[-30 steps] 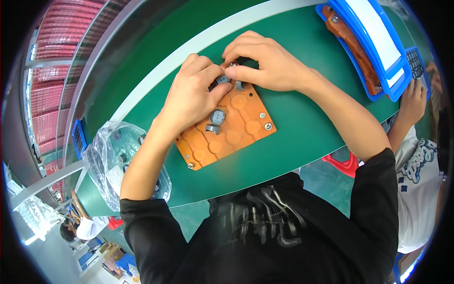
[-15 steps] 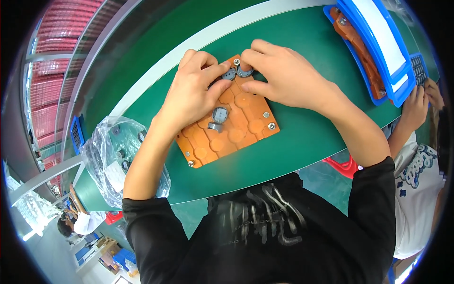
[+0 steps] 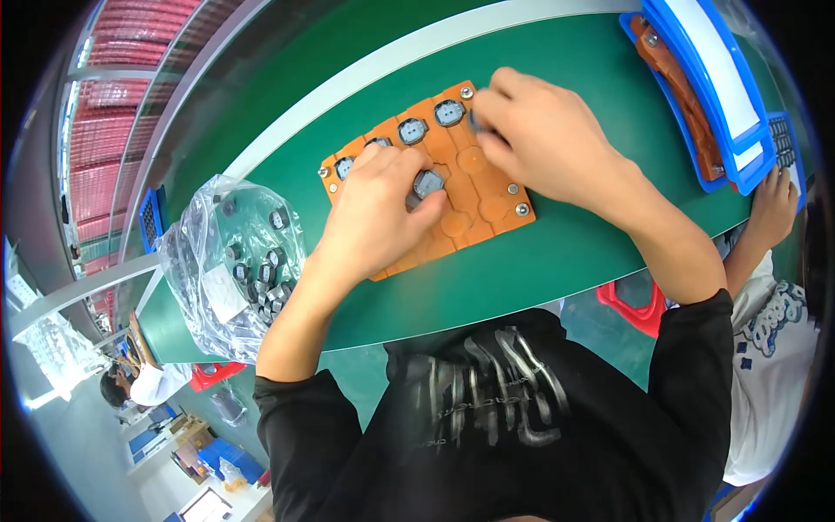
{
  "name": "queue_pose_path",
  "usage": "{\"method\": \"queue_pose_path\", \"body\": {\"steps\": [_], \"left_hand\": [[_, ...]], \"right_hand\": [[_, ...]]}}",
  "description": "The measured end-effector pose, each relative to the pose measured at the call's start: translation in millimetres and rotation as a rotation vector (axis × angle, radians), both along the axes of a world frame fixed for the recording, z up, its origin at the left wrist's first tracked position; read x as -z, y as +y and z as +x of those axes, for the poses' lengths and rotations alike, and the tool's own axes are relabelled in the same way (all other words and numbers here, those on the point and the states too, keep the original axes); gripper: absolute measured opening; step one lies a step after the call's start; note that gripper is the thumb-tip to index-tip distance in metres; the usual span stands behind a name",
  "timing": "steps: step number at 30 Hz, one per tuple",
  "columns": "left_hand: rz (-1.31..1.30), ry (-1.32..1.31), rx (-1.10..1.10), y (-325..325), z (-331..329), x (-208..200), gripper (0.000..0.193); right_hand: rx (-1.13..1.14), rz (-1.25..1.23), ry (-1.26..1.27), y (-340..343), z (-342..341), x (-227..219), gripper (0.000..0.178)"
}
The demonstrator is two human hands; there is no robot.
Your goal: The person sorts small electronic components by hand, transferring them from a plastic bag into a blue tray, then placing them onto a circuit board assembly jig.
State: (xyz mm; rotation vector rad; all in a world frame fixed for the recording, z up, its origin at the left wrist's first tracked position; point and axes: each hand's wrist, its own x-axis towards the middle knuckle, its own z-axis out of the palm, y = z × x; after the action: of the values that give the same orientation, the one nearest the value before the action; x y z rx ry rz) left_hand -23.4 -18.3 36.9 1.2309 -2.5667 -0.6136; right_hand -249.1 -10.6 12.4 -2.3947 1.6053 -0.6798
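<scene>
An orange plate (image 3: 491, 204) with round recesses and corner screws lies tilted on the green table. Small grey round components (image 3: 412, 130) sit along its far row, one partly behind my left fingers. My left hand (image 3: 374, 204) reaches over the middle of the plate. Its thumb and fingers close around another grey round component (image 3: 427, 184). At the plate's far right edge, my right hand (image 3: 544, 126) pinches a dark round piece (image 3: 475, 121), mostly hidden by the fingers.
A clear plastic bag (image 3: 196, 287) of dark round components lies to the left. Blue trays (image 3: 739, 113) stand at the far right, one holding an orange-brown plate (image 3: 683, 104). Beside them is a co-worker's hand (image 3: 774, 204). A red stool (image 3: 635, 309) stands below the table edge.
My left hand has come back from the far row to the loose components mid-plate. My right hand has moved off the far-row corner component, to its right. The view has shifted slightly.
</scene>
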Motion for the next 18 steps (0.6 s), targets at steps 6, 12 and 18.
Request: {"method": "queue_pose_path", "body": {"steps": [6,12,18], "left_hand": [[-0.031,-0.115,-0.227,2.9,-4.2,-1.9,0.028],[-0.147,0.004,0.091,-11.9,9.0,-17.4,0.035],[-0.082,0.016,0.165,-9.4,1.4,-3.4,0.031]], "right_hand": [[-0.325,-0.028,-0.010,1.2,-2.5,-2.1,0.014],[-0.364,-0.086,-0.075,-1.2,3.3,12.1,0.019],[-0.413,-0.031,-0.166,-1.0,2.8,4.8,0.019]]}}
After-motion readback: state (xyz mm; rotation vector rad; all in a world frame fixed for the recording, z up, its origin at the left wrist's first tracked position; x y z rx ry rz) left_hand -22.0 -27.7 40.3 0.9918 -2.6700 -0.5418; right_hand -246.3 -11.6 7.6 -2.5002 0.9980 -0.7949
